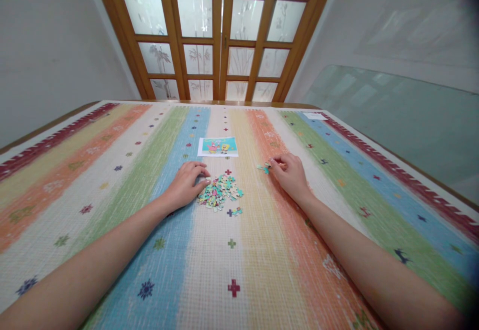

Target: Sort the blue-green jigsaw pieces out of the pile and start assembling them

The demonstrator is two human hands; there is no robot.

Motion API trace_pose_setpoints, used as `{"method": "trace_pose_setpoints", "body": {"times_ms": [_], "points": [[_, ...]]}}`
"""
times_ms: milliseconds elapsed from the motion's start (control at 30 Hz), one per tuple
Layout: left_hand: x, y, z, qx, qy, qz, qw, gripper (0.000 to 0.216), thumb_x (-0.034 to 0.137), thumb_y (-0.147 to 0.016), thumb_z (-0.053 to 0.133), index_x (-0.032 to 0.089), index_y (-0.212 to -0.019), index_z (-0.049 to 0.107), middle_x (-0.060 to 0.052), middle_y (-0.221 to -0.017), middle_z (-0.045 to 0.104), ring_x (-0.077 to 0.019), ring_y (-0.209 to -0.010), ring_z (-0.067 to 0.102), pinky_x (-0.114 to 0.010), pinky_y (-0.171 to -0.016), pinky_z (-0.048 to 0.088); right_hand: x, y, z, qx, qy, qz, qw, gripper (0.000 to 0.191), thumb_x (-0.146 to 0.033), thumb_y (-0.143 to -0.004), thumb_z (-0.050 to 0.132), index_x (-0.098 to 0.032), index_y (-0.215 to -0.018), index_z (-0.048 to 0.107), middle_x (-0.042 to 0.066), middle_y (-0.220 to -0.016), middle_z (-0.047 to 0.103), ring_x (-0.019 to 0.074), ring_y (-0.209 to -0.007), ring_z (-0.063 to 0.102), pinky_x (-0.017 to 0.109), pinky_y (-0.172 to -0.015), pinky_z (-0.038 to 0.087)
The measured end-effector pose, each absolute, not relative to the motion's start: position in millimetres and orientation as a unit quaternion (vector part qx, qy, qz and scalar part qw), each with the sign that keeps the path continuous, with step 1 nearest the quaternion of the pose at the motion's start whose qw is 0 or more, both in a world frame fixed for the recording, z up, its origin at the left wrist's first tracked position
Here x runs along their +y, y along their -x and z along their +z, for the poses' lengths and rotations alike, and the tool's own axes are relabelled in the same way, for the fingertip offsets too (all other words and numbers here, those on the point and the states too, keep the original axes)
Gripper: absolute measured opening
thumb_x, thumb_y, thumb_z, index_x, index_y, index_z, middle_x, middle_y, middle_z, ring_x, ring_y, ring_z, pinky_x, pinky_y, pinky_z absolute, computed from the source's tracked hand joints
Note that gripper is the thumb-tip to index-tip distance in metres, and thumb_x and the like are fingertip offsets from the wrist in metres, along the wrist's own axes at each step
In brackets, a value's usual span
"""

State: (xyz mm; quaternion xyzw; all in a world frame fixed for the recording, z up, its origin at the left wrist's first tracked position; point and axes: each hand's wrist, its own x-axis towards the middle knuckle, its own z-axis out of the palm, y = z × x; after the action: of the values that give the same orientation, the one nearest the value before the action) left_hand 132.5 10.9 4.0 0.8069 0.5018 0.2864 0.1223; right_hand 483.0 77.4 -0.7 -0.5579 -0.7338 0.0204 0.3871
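Observation:
A heap of small colourful jigsaw pieces [220, 192] lies in the middle of the striped cloth. My left hand [186, 184] rests beside the heap's left edge, fingers curved, fingertips touching the pieces. My right hand [290, 173] is to the right of the heap, fingers pinched on a few joined teal pieces [264, 167] lying on the cloth. A printed reference picture [218, 146] with cartoon figures lies flat just beyond the heap. One pair of loose pieces [235, 212] sits just in front of the heap.
A striped multicolour cloth [123, 180] covers the table. A small white label [314, 116] lies at the far right corner. Wooden glazed doors [220, 36] stand behind the table; a glass panel [392, 115] is on the right.

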Motion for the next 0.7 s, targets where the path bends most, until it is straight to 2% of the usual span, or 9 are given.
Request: {"method": "trace_pose_setpoints", "body": {"times_ms": [133, 400, 533, 700], "points": [[8.0, -134.4, 7.7, 0.489, -0.812, 0.297, 0.118, 0.012, 0.028, -0.092, 0.061, 0.022, -0.102, 0.061, -0.009, -0.12, 0.062, -0.0274, -0.119, 0.054, -0.049, -0.106, 0.04, 77.4, -483.4, -1.5, -0.735, 0.556, 0.018, 0.387, 0.023, -0.04, -0.09, 0.053, -0.023, -0.08, 0.065, 0.008, -0.087, 0.07, 0.0262, -0.088, 0.059, 0.04, -0.083, 0.04], [2.8, -140.4, 16.3, 0.475, -0.83, 0.272, 0.106, 0.009, 0.029, -0.094, 0.058, 0.021, -0.096, 0.061, -0.006, -0.094, 0.064, -0.0253, -0.097, 0.057, -0.042, -0.09, 0.046, 78.8, -484.2, -2.7, -0.737, 0.555, 0.016, 0.386, 0.023, -0.039, -0.09, 0.053, -0.023, -0.08, 0.065, 0.008, -0.087, 0.069, 0.0258, -0.088, 0.059, 0.04, -0.084, 0.04], [2.2, -139.1, 13.8, 0.517, -0.804, 0.286, 0.069, 0.015, 0.033, -0.097, 0.055, 0.021, -0.098, 0.064, -0.007, -0.096, 0.064, -0.0254, -0.098, 0.056, -0.043, -0.092, 0.044, 78.4, -483.8, -2.3, -0.738, 0.553, 0.017, 0.387, 0.022, -0.038, -0.09, 0.053, -0.023, -0.081, 0.066, 0.007, -0.086, 0.069, 0.0258, -0.088, 0.059, 0.04, -0.083, 0.04], [1.9, -138.9, 13.8, 0.556, -0.785, 0.265, 0.071, 0.024, 0.044, -0.093, 0.065, 0.02, -0.094, 0.069, -0.006, -0.095, 0.064, -0.0258, -0.099, 0.055, -0.042, -0.094, 0.043, 78.6, -484.3, -2.7, -0.741, 0.547, 0.014, 0.39, 0.022, -0.038, -0.092, 0.054, -0.022, -0.08, 0.065, 0.007, -0.086, 0.069, 0.0257, -0.087, 0.059, 0.04, -0.082, 0.039]]}}
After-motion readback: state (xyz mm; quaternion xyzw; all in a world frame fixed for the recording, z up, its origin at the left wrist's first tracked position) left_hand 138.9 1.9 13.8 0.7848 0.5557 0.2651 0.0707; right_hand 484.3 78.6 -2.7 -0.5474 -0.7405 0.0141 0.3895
